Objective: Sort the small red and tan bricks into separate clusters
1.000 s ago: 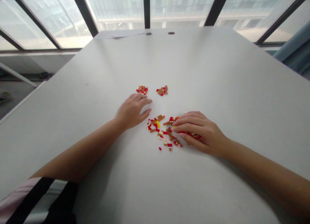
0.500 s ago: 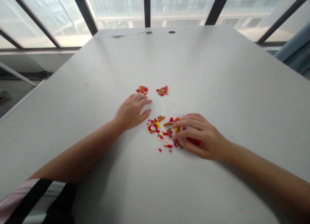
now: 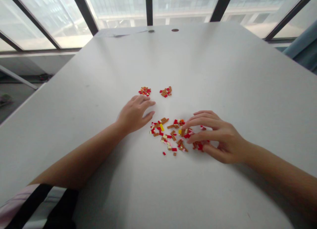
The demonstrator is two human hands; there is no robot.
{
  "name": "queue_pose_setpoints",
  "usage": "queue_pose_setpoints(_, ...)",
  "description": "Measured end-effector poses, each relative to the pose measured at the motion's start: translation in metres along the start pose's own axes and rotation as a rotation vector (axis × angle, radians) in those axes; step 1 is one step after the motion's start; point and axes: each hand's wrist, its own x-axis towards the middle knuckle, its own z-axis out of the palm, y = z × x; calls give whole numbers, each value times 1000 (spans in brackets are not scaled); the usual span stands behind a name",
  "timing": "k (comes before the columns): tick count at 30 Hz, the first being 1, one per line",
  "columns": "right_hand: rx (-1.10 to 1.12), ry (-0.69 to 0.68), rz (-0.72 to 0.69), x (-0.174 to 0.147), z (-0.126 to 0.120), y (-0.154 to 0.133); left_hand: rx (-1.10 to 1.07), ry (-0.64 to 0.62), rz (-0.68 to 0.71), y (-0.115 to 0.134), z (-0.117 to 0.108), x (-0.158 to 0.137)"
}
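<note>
Small building bricks (image 3: pixel 173 135) in red, brown, yellow, cream and pink lie loosely spread on the white table (image 3: pixel 158 189). Over the right part of this spread hovers my right hand (image 3: pixel 218 133), fingers apart, with nothing visible in it; some bricks are hidden beneath it. My left hand (image 3: pixel 135 114) rests on the table left of the spread, thumb and fingers apart and holding nothing. Just beyond its fingertips sits a small heap of red and orange bricks (image 3: pixel 145 91). A second small heap of brown and red bricks (image 3: pixel 166 91) lies to the right of that one.
Two round dark spots (image 3: pixel 175 30) show near the table's far edge, with a pale sheet (image 3: pixel 116 32) at the far left. Tall windows with dark frames (image 3: pixel 149 8) stand behind the table. A blue-grey curtain (image 3: pixel 303 50) hangs at the right.
My right hand has moved to the right and its fingers have spread, uncovering more bricks. My left hand has stayed in place. The view has shifted slightly.
</note>
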Motion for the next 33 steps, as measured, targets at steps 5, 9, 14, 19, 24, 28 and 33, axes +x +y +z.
queue_pose_setpoints(5, -44, -106, 137, 0, -24, 7, 12, 2, 4, 0, 1, 0)
queue_pose_setpoints(9, -64, -157, 134, 0, -30, 9, 2, 6, 5, 0, 1, 0)
queue_pose_setpoints(14, -75, -184, 149, -5, -32, 13, 3, -3, 3, 0, 1, 0)
queue_pose_setpoints(19, -46, -197, 188, -10, -35, 18, 13, -1, 15, 0, 2, 0)
queue_pose_setpoints(24, -39, -272, 243, -12, -37, 21, 24, 10, 25, 0, 2, 0)
queue_pose_setpoints(28, -31, -316, 274, -10, -37, 20, 24, 14, 25, 0, 2, 0)
queue_pose_setpoints(33, -93, -279, 283, -12, -43, 24, 20, 12, 27, 0, 4, 0)
